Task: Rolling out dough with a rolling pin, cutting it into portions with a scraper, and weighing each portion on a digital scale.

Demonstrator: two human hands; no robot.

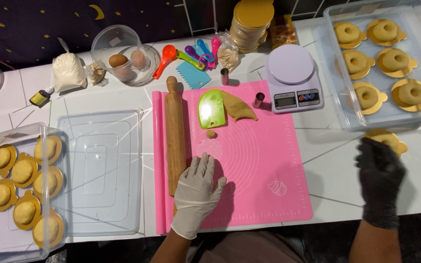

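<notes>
Hands apart: our white-gloved left hand lies open, holding nothing, on the pink silicone mat; our black-gloved right hand covers a dough piece on a gold card, grip hidden; we should lift by the card.

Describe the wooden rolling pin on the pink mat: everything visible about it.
The rolling pin looks like plain light-brown wood, a thick cylinder with a rounded knob handle at its far end. It lies flat along the left edge of the pink mat, pointing away from the person. Its near end is hidden under the white-gloved left hand, which rests against it. Nothing else touches it.
</notes>
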